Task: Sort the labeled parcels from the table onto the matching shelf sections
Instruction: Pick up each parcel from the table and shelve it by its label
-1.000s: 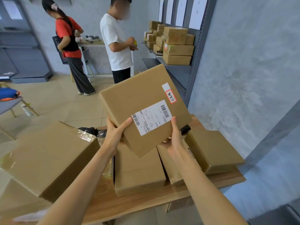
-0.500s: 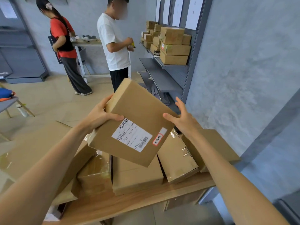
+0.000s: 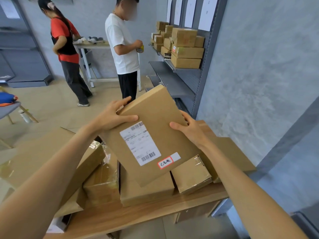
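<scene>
We hold the parcel [image 3: 151, 133] up over the table [image 3: 131, 214], tilted, its far end raised toward the shelf [image 3: 174, 83]. Our left hand [image 3: 112, 116] grips its left edge near the far corner, thumb laid across the top face and fingers curled over the far edge. Our right hand [image 3: 191, 130] grips the right edge, thumb on the top face, fingers wrapped round the side. Both grips are clamped on the parcel.

Between the two grips and nearer to us, the white label [image 3: 139, 144] with barcodes sits on the top face. Just below it, toward the near right corner, is a red-bordered sticker [image 3: 165, 162] with handwriting (we cannot read it for certain).

Under the grips, more boxes crowd the table: a flat box [image 3: 146, 192] directly below the parcel, a small taped box [image 3: 191, 176] below our right wrist, another box [image 3: 229, 152] under our right forearm, a film-wrapped box [image 3: 101, 183] below our left wrist, and a large box [image 3: 43, 157] under our left forearm.

Beyond the grips, to the right, the shelf carries stacked boxes [image 3: 184, 47] on its upper level, with paper sheets [image 3: 205, 12] hung above them. Straight past the left grip stands a person in a white shirt [image 3: 122, 44], and further left a person in a red shirt [image 3: 63, 37] beside a far table [image 3: 91, 45].
</scene>
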